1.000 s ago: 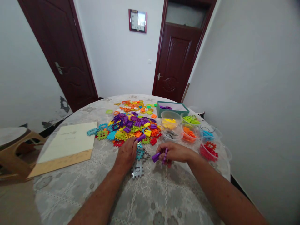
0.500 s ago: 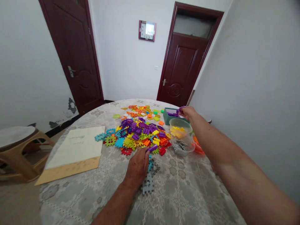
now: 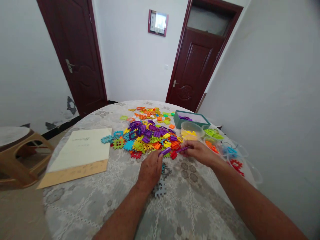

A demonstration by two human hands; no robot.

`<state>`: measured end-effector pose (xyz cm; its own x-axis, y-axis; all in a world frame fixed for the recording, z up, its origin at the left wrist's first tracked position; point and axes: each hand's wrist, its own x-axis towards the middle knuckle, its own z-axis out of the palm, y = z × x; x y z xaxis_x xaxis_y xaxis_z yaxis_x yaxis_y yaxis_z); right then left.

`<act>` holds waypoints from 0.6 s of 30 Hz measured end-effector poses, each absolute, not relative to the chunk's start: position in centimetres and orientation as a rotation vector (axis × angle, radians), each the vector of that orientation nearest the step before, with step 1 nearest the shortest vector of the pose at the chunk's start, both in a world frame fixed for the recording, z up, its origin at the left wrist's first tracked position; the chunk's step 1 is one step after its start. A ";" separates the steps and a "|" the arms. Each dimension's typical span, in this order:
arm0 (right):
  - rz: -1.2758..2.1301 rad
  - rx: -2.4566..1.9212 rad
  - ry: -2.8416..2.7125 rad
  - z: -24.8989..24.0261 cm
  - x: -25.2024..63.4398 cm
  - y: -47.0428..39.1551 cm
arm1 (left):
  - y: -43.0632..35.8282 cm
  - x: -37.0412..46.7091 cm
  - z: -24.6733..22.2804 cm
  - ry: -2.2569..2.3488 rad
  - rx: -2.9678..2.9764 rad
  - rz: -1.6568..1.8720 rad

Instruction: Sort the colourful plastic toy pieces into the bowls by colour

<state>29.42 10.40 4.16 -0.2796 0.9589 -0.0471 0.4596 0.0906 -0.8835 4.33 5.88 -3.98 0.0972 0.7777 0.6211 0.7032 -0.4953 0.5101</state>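
My left hand (image 3: 150, 168) is closed on a purple plastic building block (image 3: 165, 151) at the near edge of a mixed pile of toy pieces (image 3: 140, 144). Just right of it, my right hand (image 3: 196, 151) pinches a thin purple toothed piece (image 3: 183, 149). Its shape is partly hidden by the fingers. A red block (image 3: 173, 155) lies between the two hands. Below my left hand are grey toothed pieces (image 3: 160, 188) on the tablecloth. Other purple pieces (image 3: 185, 118) sit in the green box (image 3: 178, 122) behind my right hand.
Clear tubs stand to the right: one with yellow pieces (image 3: 188, 133), others with lime pieces (image 3: 213, 133), orange pieces (image 3: 211, 146), blue pieces (image 3: 231, 151) and red pieces (image 3: 236, 166). Paper sheets (image 3: 82, 148) lie on the left. Behind the pile are orange pieces (image 3: 142, 115).
My right hand has come from the green box back toward me, beside my left hand, with a purple piece in its fingers. My left hand keeps its purple block. The view has shifted slightly.
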 end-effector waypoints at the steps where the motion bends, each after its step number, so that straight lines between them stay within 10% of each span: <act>1: 1.235 -1.382 -1.818 4.3 29.5 9.9 | 5.8 4.4 -3.9 1.531 2.267 1.374; 11: 0.729 -1.486 -1.264 12.4 30.8 21.4 | 5.2 4.1 -2.9 1.442 2.147 1.338; 18: 0.746 -1.281 -1.638 6.5 27.4 13.0 | 4.7 4.1 -1.1 1.385 1.852 1.263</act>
